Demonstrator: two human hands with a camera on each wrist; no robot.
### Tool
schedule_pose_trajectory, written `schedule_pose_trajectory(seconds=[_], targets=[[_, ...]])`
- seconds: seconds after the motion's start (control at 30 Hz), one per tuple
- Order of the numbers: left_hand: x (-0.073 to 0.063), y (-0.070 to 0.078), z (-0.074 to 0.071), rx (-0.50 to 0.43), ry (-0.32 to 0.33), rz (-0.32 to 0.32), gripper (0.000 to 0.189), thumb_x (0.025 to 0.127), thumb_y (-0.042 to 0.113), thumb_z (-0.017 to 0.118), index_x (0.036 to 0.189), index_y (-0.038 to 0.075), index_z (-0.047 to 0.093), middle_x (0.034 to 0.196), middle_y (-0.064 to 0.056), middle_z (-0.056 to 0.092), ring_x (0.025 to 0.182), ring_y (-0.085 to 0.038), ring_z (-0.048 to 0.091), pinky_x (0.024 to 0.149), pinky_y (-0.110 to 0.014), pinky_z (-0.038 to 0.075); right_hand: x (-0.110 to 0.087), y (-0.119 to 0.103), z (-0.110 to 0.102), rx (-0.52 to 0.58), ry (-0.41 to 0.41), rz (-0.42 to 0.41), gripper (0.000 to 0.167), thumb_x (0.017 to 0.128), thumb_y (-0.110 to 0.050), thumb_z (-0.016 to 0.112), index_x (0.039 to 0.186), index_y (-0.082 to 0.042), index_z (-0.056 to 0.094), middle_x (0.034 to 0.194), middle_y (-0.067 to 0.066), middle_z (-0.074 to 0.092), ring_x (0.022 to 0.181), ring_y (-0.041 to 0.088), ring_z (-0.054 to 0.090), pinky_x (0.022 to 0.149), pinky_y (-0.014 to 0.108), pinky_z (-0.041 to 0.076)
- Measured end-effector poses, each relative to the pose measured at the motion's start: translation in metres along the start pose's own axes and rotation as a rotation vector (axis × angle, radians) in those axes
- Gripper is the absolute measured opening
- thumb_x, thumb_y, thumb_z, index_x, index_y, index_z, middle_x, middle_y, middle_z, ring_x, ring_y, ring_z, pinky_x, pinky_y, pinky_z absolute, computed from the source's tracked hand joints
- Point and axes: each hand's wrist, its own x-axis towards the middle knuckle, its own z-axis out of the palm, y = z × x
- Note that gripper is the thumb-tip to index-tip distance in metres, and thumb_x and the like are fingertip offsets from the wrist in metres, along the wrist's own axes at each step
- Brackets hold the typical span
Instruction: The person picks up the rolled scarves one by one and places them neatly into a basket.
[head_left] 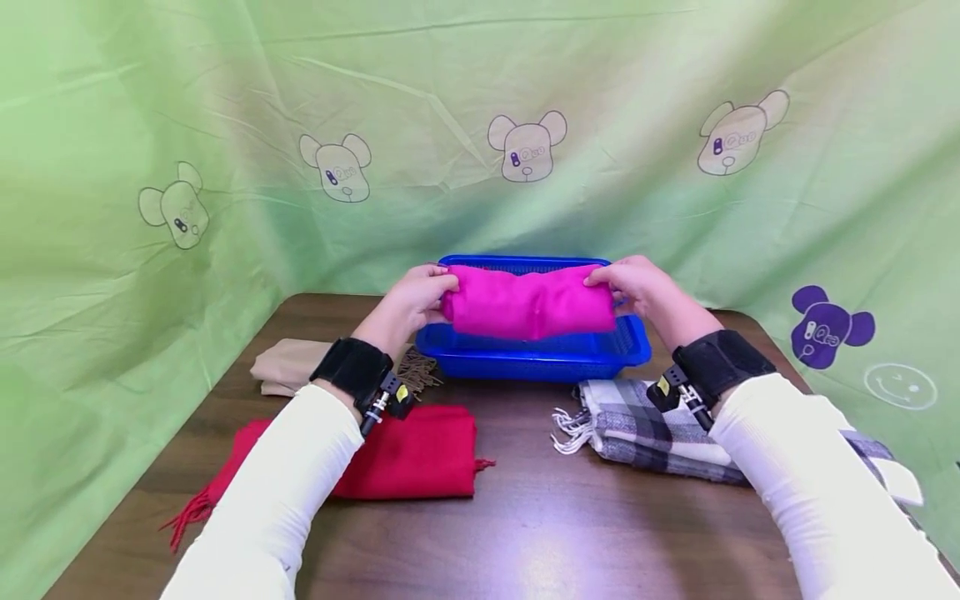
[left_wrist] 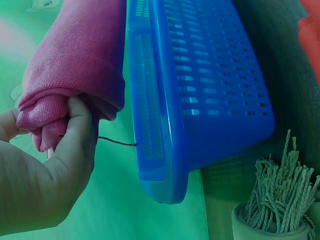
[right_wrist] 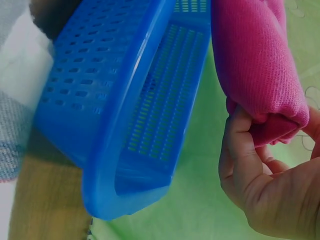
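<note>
A bright pink knitted scarf, folded into a thick roll, is held level above a blue plastic basket. My left hand grips its left end, thumb on top and fingers tucked beneath. At the opposite end, my right hand pinches the roll in the same way. The left wrist view shows the fingers pressed into the folds of the scarf's end, and a thin dark thread hanging beside them. In the right wrist view the basket lies beside and below the roll.
On the wooden table, a folded red scarf lies at the left, with a beige fringed scarf behind it. A grey-and-white checked scarf lies at the right, partly under my right arm. A green curtain hangs behind the table.
</note>
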Motion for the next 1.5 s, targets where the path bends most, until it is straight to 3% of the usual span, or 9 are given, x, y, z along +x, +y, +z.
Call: schedule_pose_trajectory(seconds=[0.3, 0.53, 0.73, 0.93, 1.07, 1.2, 1.3, 1.5], targets=[[0.016, -0.004, 0.005, -0.004, 0.011, -0.005, 0.036, 0.090, 0.000, 0.049, 0.125, 0.005, 0.042, 0.107, -0.008, 0.049, 0.092, -0.024, 0.055, 0.094, -0.048, 0.049, 0.011, 0.002, -0.002, 0.005, 0.029, 0.000, 0.014, 0.088, -0.011, 0.065, 0.094, -0.003, 0.054, 0.080, 0.001, 0.060, 0.077, 0.015, 0.060, 0.066, 0.031, 0.055], [0.034, -0.009, 0.008, 0.014, 0.019, 0.022, 0.045, 0.091, 0.000, 0.050, 0.135, 0.004, 0.043, 0.101, -0.007, 0.052, 0.077, -0.018, 0.056, 0.086, -0.044, 0.052, 0.026, 0.006, -0.003, 0.029, 0.039, 0.021, 0.012, 0.088, -0.008, 0.063, 0.093, -0.005, 0.052, 0.072, -0.002, 0.059, 0.068, 0.010, 0.059, 0.063, 0.030, 0.054], [0.050, -0.017, 0.011, 0.031, 0.048, 0.025, 0.021, 0.088, -0.003, 0.050, 0.107, 0.005, 0.051, 0.085, -0.005, 0.054, 0.063, -0.014, 0.056, 0.067, -0.037, 0.053, 0.038, 0.009, -0.001, 0.005, 0.083, 0.026, 0.012, 0.088, -0.006, 0.063, 0.087, -0.006, 0.051, 0.062, -0.005, 0.045, 0.056, 0.008, 0.044, 0.060, 0.028, 0.051], [0.062, -0.019, 0.011, 0.036, 0.076, 0.040, 0.012, 0.088, -0.004, 0.050, 0.090, 0.008, 0.049, 0.080, -0.004, 0.051, 0.063, -0.014, 0.053, 0.072, -0.041, 0.052, 0.051, 0.013, 0.002, -0.003, 0.084, 0.027, 0.015, 0.090, -0.005, 0.062, 0.087, -0.005, 0.047, 0.054, -0.008, 0.032, 0.046, 0.006, 0.028, 0.056, 0.025, 0.046], [0.068, -0.025, 0.013, 0.016, 0.106, 0.021, 0.013, 0.088, -0.005, 0.051, 0.084, 0.008, 0.049, 0.078, -0.003, 0.050, 0.064, -0.014, 0.052, 0.076, -0.041, 0.051, 0.059, 0.023, 0.004, 0.002, 0.081, 0.036, 0.014, 0.090, -0.003, 0.061, 0.091, -0.002, 0.047, 0.054, -0.009, 0.035, 0.044, 0.004, 0.030, 0.054, 0.022, 0.044], [0.070, -0.029, 0.017, 0.004, 0.142, 0.001, 0.014, 0.087, -0.006, 0.053, 0.082, 0.007, 0.050, 0.081, -0.004, 0.051, 0.065, -0.015, 0.051, 0.069, -0.037, 0.051, 0.064, 0.031, 0.008, -0.013, 0.101, 0.049, 0.012, 0.091, -0.001, 0.061, 0.098, 0.001, 0.052, 0.060, -0.005, 0.042, 0.046, 0.003, 0.031, 0.060, 0.026, 0.047], [0.073, -0.029, 0.018, 0.007, 0.155, 0.002, 0.013, 0.086, -0.007, 0.054, 0.086, 0.006, 0.053, 0.087, -0.007, 0.053, 0.067, -0.016, 0.052, 0.066, -0.036, 0.051, 0.067, 0.033, 0.011, -0.021, 0.106, 0.045, 0.010, 0.091, 0.000, 0.060, 0.098, 0.001, 0.054, 0.066, -0.002, 0.048, 0.047, 0.003, 0.032, 0.073, 0.034, 0.050], [0.077, -0.031, 0.017, 0.014, 0.172, 0.010, 0.014, 0.086, -0.007, 0.053, 0.098, 0.000, 0.056, 0.095, -0.009, 0.052, 0.077, -0.020, 0.053, 0.083, -0.045, 0.053, 0.069, 0.034, 0.012, -0.007, 0.101, 0.022, 0.012, 0.091, 0.001, 0.059, 0.101, 0.003, 0.054, 0.066, -0.003, 0.050, 0.049, 0.003, 0.037, 0.086, 0.043, 0.049]])
